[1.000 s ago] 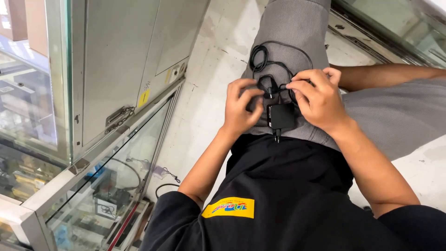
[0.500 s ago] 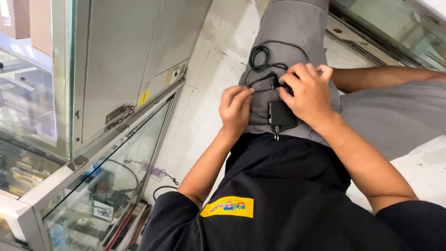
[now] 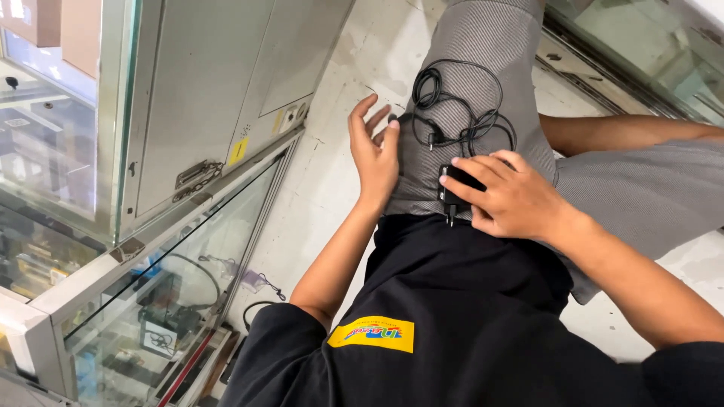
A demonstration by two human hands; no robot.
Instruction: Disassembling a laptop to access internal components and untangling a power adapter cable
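We pin the adapter [image 3: 455,190] on our thigh [image 3: 467,98] with right hand [image 3: 513,202], fingers clamped over it. Left hand [image 3: 375,153] lies open beside the loose cable [image 3: 460,105], gripping nothing.

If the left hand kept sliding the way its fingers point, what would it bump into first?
Probably the coiled black cable on the grey trouser leg: the left hand points up along that leg, with the coil just beside its fingertips.
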